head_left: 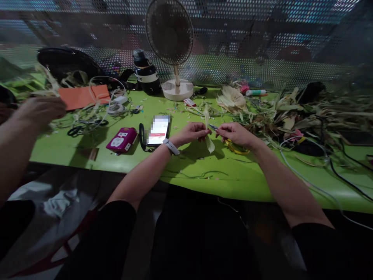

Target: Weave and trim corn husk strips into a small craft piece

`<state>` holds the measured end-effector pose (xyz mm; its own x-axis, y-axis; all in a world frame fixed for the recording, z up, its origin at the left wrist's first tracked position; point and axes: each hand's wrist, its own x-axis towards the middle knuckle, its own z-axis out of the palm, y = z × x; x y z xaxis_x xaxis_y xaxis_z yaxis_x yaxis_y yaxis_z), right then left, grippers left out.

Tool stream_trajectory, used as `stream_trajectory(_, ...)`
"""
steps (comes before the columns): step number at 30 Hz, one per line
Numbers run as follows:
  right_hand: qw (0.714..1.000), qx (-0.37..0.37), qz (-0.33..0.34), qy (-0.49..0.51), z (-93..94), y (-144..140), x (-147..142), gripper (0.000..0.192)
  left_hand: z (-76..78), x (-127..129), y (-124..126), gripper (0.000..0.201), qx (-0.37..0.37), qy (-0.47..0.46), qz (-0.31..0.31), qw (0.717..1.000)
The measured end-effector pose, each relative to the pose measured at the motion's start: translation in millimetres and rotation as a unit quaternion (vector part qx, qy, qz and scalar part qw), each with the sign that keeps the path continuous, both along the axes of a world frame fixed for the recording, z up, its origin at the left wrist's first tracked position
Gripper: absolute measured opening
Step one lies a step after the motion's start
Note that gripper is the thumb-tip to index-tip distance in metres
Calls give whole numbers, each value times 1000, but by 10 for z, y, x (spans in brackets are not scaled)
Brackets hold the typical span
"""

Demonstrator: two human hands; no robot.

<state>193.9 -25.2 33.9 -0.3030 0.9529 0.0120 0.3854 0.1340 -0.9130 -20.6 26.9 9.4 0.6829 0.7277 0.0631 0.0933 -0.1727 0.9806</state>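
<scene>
Two hands busy | left hand [192, 133] pinches husk strip [208, 132] | right hand [234, 134] grips scissors [230, 143] | no writing legible

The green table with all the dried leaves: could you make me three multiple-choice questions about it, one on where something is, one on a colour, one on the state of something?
1. Where does the fan stand?
A. at the far edge of the table, by the mesh wall
B. on the floor
C. on the person's lap

2. What colour is the small device left of the phone?
A. blue
B. magenta
C. yellow

3. What is the state of the husk strip?
A. lying flat, untouched
B. pinched in the left hand, with the right hand holding scissors to it
C. stuck in the fan

Answers:
1. A, its base sits at the back of the table before the perforated wall.
2. B, its casing is pinkish purple.
3. B, the left fingers grip the strip while the right hand's blades point at it.
</scene>
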Motion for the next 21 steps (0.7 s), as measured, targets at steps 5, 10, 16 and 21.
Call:
stream_trajectory(5,979,-21,-112,169,-74,57,-73,31,-51,-31,142,37,106,-143,316,932)
stream_trajectory(10,947,-44,-158,277,-146,40,-237,30,35,-25,-25,42,260,-101,357,891)
stream_trajectory(16,944,43,-199,261,-233,34,-298,40,162,-11,-382,25,386,-59,300,870)
stream_trajectory(21,936,62,-225,263,-236,17,-311,41,119,58,-378,37,294,-58,232,925)
